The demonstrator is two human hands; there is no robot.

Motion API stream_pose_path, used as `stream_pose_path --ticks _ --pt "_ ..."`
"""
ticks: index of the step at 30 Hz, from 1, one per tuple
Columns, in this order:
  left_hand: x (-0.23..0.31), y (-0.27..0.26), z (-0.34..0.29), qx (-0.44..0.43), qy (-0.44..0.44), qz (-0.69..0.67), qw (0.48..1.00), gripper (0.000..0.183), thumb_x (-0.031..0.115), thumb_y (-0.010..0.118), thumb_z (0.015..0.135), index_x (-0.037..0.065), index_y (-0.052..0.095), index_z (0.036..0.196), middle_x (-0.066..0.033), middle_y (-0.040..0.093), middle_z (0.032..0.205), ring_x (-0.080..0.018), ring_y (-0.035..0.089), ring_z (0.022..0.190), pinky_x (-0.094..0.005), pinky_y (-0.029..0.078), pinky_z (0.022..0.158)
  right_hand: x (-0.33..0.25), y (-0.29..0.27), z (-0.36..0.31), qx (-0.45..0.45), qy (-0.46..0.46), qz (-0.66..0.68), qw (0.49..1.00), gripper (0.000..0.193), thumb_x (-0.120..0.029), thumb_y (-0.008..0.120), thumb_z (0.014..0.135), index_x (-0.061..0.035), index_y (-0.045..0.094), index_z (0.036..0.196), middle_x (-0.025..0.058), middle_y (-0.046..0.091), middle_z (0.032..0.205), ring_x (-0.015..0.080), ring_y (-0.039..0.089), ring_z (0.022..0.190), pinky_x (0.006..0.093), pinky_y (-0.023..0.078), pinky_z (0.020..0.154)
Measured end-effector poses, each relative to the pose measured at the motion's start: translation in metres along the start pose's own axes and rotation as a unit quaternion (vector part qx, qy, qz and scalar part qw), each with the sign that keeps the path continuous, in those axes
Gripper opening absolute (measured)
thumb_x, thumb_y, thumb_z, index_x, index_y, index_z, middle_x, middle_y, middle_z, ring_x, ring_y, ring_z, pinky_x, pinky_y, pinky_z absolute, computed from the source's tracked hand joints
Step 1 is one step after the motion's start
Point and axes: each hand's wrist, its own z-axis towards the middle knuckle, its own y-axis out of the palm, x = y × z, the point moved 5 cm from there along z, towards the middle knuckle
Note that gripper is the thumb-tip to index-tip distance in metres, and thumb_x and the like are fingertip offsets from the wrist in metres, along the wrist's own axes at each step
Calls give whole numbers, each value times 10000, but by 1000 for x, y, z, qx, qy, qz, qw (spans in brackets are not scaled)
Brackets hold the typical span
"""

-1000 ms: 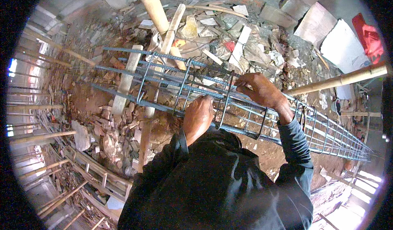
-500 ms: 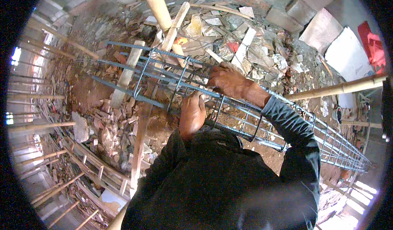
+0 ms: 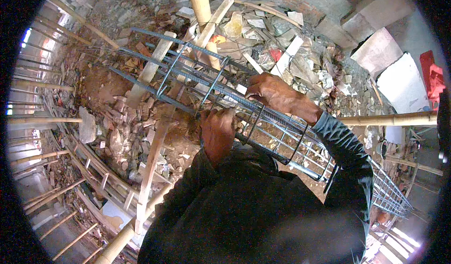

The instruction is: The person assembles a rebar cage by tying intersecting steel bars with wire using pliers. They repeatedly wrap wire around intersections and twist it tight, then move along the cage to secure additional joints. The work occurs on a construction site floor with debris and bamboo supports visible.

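Curled downward at the fingers, my right hand (image 3: 279,94) lies over the far side of a steel rebar cage (image 3: 143,59) in the head view, fingertips tucked out of sight, so I cannot tell whether they are closed on a bar, on something thinner or on nothing. Across from it my left hand (image 3: 217,130) is bent at the near side, knuckles up, its grip hidden too. Running on a slant before me from upper left to lower right, the cage crosses a wooden plank (image 3: 159,52) near its left end. One steel stirrup (image 3: 256,119) stands just right of my left hand; another rectangular stirrup (image 3: 213,84) stands just to the left of my right hand. Good handling here, I judge, calls for one hand to steady the ribbed bars while the other makes small, sure moves, each hoop kept square to the long steel and snug in its corners. Fingers do best clear of the crossings, where a shifting bar could pinch bare skin. Broken rubble (image 3: 300,69) litters the ground beyond, and a bamboo pole (image 3: 390,119) juts in at right, reason enough for short elbow swings and firm footing.
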Motion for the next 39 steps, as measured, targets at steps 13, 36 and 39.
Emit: stream_pose_path --ticks 13,36,39 --pt "23 24 26 -214 -26 -281 935 207 132 600 1025 -49 682 1082 -298 681 892 -508 654 842 -591 502 769 -38 -33 -48 26 93 -194 976 158 -131 659 912 -45 766 989 201 709 989 401 736 917 514 617 808" --pt "21 47 31 -219 -54 -365 903 348 244 598 1007 -39 642 809 -280 606 694 -482 599 649 -549 447 640 -74 -22 -72 109 200 -163 960 108 -139 735 920 -73 764 1001 113 667 939 359 692 901 484 570 796" --pt "24 46 31 -226 -46 -350 908 317 224 622 1006 -39 676 837 -280 621 709 -480 611 657 -545 458 647 -81 -10 -84 124 216 -165 954 113 -118 739 900 -80 767 1002 98 657 920 331 671 879 467 544 813"
